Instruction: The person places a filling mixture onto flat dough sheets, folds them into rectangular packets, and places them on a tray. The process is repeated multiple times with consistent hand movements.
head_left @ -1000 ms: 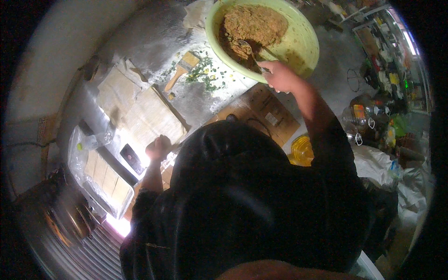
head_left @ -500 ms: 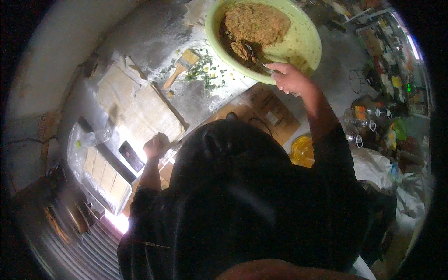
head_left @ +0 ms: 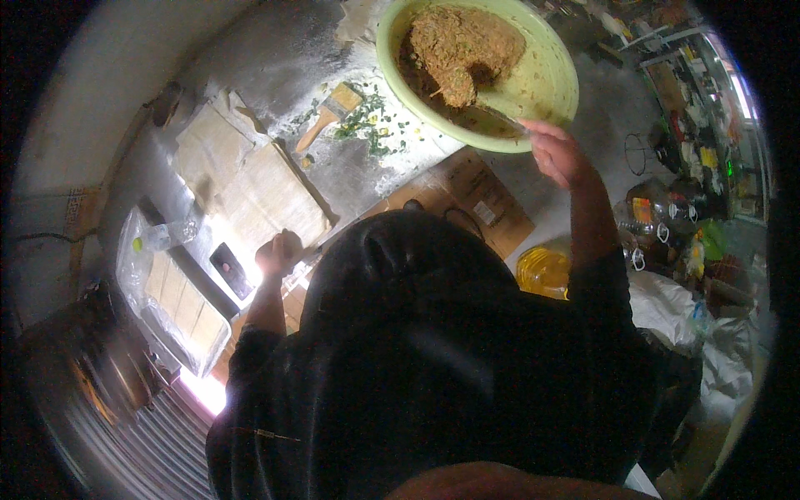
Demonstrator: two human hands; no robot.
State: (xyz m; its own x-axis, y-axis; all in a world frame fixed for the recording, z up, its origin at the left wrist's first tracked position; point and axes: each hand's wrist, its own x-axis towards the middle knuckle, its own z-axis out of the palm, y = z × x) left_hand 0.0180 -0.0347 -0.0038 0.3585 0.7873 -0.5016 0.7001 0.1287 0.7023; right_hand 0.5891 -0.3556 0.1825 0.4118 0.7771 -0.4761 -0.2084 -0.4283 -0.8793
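My right hand (head_left: 558, 154) grips the handle of a spoon (head_left: 498, 114) over the near rim of a large pale green basin (head_left: 550, 79). A lump of brown minced filling (head_left: 457, 86) sits at the spoon's far end, against the big mound of filling (head_left: 471, 37); the spoon's bowl is hidden beneath it. My left hand (head_left: 279, 252) is closed at the table's near edge, beside a beige layered sheet (head_left: 250, 183) that looks like cloth or dough. What its fingers hold, if anything, cannot be made out.
A pastry brush (head_left: 329, 115) lies beside flour scattered with chopped greens (head_left: 375, 125). At left are a phone (head_left: 232, 271) and a plastic-wrapped tray with pale slabs (head_left: 185, 304). A cardboard box (head_left: 467, 200), yellow oil jug (head_left: 543, 272) and clear bottles (head_left: 646, 212) stand below and right.
My right hand has moved right and slightly nearer with the spoon. The lump on it has shifted right, and a dark gap shows in the mound. My left hand stays almost in place.
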